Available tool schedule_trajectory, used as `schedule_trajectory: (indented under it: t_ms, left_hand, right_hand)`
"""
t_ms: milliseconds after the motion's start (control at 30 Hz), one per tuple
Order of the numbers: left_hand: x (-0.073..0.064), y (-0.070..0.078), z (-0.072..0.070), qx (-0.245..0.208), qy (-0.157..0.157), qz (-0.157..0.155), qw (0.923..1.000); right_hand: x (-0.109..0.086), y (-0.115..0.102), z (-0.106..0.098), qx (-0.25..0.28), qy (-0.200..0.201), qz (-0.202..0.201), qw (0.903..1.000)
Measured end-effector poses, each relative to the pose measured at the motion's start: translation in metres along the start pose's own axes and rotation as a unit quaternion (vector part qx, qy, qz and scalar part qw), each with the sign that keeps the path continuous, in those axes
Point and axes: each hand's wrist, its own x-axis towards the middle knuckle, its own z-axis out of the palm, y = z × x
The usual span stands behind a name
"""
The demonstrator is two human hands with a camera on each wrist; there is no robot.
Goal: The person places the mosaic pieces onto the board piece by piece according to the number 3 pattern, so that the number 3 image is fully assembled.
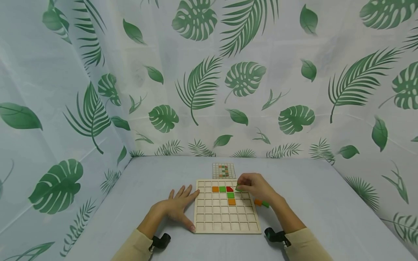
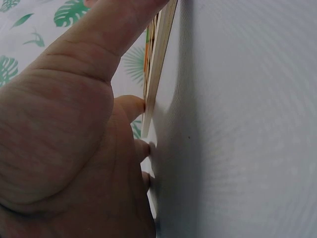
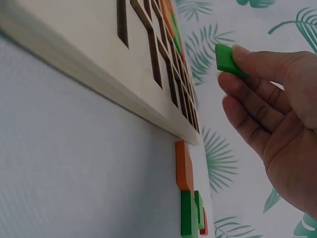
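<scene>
A wooden grid board (image 1: 212,227) lies on the table, with orange, green and red tiles set in some of its squares. My left hand (image 1: 179,206) is spread at the board's left edge, its thumb near the lower left corner and a fingertip at the upper left side. Over the upper right of the board, my right hand (image 1: 256,185) pinches a green tile (image 3: 228,59) between thumb and fingers. Left of it in the top rows sit a red tile (image 1: 230,189), a green tile (image 1: 222,189) and an orange tile (image 1: 215,189).
Behind the board lies a small pattern card (image 1: 214,170) with a coloured grid. Loose tiles lie right of the board, among them an orange tile (image 3: 184,166) and a green tile (image 3: 187,213), partly beneath my right forearm. A leaf-printed curtain (image 1: 209,90) surrounds the table.
</scene>
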Motion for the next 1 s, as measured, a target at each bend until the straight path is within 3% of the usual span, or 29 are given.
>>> schedule_trajectory:
  t_ms: [300,1000]
  left_hand:
    - [0.001,-0.001,-0.001,0.001,0.001,0.004,1.0]
    - [0.001,-0.001,0.0,0.002,0.001,0.006,1.0]
  right_hand:
    - [0.001,-0.004,0.007,-0.001,-0.013,-0.033,0.9994]
    - [0.0,-0.016,0.017,0.012,-0.036,-0.03,0.9988]
